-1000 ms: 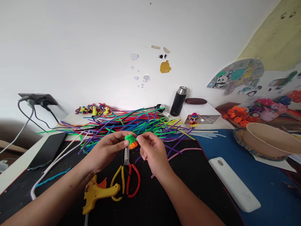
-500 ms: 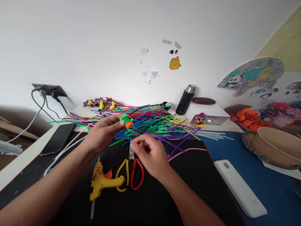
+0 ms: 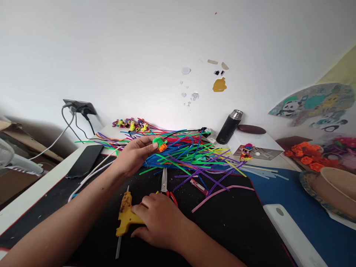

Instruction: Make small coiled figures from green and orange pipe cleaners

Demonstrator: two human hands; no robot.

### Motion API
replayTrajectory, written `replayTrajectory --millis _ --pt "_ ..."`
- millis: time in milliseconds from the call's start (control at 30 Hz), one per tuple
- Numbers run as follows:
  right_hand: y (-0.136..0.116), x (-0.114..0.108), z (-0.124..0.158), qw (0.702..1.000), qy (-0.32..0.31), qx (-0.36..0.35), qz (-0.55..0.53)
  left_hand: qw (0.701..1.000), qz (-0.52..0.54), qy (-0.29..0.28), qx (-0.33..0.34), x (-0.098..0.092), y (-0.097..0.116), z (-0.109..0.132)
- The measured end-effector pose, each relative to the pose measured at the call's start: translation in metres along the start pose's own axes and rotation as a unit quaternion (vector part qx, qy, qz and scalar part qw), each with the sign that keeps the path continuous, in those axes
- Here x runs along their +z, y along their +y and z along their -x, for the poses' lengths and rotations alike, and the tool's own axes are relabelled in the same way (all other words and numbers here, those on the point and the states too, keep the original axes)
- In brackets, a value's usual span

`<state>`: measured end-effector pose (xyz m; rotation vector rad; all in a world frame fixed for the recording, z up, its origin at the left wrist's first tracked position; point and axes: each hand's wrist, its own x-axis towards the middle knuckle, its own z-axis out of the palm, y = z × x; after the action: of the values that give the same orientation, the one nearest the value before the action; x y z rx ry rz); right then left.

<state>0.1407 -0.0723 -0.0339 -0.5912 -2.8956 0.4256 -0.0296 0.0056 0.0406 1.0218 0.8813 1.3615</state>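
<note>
My left hand pinches a small green and orange fuzzy piece, apparently of wound pipe cleaner, between thumb and fingertips above the pile. Low over the dark mat, my right hand is at the yellow glue gun. Its fingers lie over the handle and its thumb is on the near side; the palm hides the handle's end. A clear glue stick protrudes from the gun's rear. Partly under my right hand are scissors with red and yellow handles, blades pointing away.
Many coloured pipe cleaners spread across the back. Several small fuzzy figures stand behind them. A black thermos leans near a white box. A phone lies left, a white power bank right, a small red tube mid-mat.
My right hand has come down and toward me from near the pile onto the glue gun, covering the scissors' handles. My left hand still holds the green and orange piece. The view has shifted left.
</note>
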Motion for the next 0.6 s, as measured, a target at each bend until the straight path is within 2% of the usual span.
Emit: replayTrajectory --millis 200,300,367,467,533,600 --pt "-0.004 -0.003 -0.001 0.998 -0.027 0.035 -0.036 1.0 0.0 0.013 0.023 -0.004 0.009 0.001" --pt "0.0 -0.007 0.005 0.992 -0.005 0.056 -0.117 0.999 0.007 0.016 0.035 -0.007 0.014 0.0" --pt "0.003 -0.009 0.009 0.978 0.034 0.088 -0.185 0.999 0.014 0.018 0.038 -0.008 0.017 0.0" --pt "0.005 -0.011 0.013 0.933 0.119 0.128 -0.313 0.999 0.006 0.012 0.046 -0.01 0.021 -0.002" --pt "0.007 -0.015 0.014 0.883 0.169 0.144 -0.415 0.998 -0.004 0.016 0.056 -0.012 0.022 -0.003" --pt "0.011 -0.02 0.015 0.819 0.196 0.158 -0.516 0.998 -0.008 0.025 0.064 -0.015 0.022 -0.005"
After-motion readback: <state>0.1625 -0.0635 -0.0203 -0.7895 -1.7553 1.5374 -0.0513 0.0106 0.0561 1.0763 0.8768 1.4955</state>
